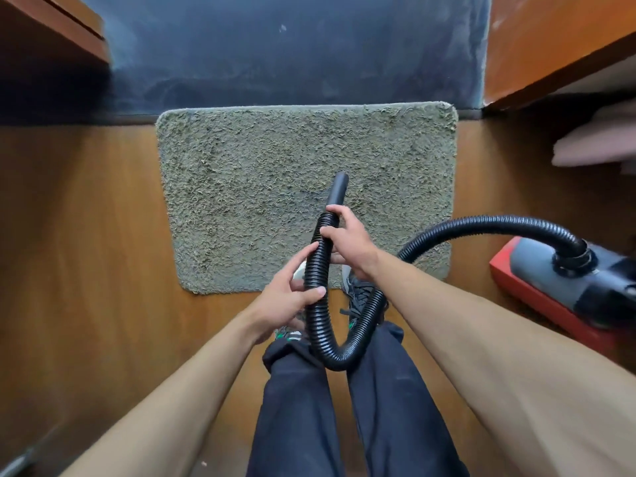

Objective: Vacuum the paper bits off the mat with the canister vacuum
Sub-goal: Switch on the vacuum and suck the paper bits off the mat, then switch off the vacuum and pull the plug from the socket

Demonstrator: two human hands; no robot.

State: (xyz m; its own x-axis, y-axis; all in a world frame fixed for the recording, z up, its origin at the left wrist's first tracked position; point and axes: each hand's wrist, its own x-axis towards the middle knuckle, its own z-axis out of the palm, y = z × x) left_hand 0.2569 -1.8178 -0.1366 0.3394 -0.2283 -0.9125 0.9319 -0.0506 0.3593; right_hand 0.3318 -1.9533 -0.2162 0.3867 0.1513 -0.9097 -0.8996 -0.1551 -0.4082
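A grey-green shaggy mat [247, 187] lies on the wooden floor in front of me. A black ribbed vacuum hose [318, 318] loops down between my legs and runs right to the grey and red canister vacuum [564, 280]. Its smooth black nozzle [338, 189] points down at the middle of the mat. My right hand [347, 241] grips the hose just behind the nozzle. My left hand [292, 297] holds the hose lower down, with the thumb across it. I see no paper bits on the mat; one small white speck [283, 28] lies on the dark carpet beyond.
Dark blue carpet [275, 56] stretches beyond the mat. Wooden furniture stands at the far left [51, 32] and the far right [550, 46], with pale folded cloth [595, 146] under the right piece. My shoes [358, 290] rest at the mat's near edge.
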